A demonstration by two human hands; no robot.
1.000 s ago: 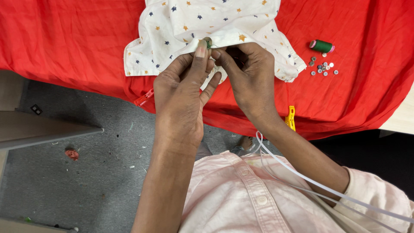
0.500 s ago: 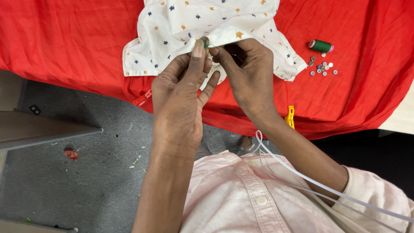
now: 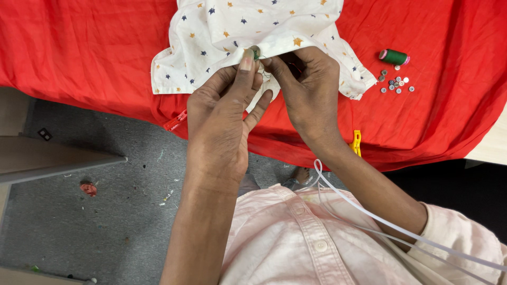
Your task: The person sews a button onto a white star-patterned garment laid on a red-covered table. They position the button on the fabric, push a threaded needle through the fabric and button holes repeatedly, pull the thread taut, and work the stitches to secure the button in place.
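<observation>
Two bare hands meet at the folded lower edge of a white cotton garment printed with small navy and orange stars (image 3: 248,24), seen from the head camera looking down. The left hand (image 3: 222,116) is closed in a pinch, thumb and forefinger pressed together on a small dark green button (image 3: 255,53) at the fabric's hem. The right hand (image 3: 309,87) is curled shut on the same edge just beside it, fingers tucked under the cloth; whether it also holds a needle cannot be told. The garment lies rumpled on a bright red, softly creased cloth (image 3: 79,47) that drapes over the table's near edge, with the hem pulled toward the person.

Well to the right of the hands, on the red cloth, lies a cylindrical spool of dark green thread (image 3: 393,56), and just below it a loose scatter of small round buttons in grey and white (image 3: 396,84). A yellow plastic clip (image 3: 356,143) and a red plastic clip (image 3: 175,120) grip the cloth's hanging edge, partly hidden by the forearms. A thin white cord (image 3: 380,221) crosses the person's pale pink buttoned shirt (image 3: 296,243). Below lies a speckled grey floor (image 3: 79,221).
</observation>
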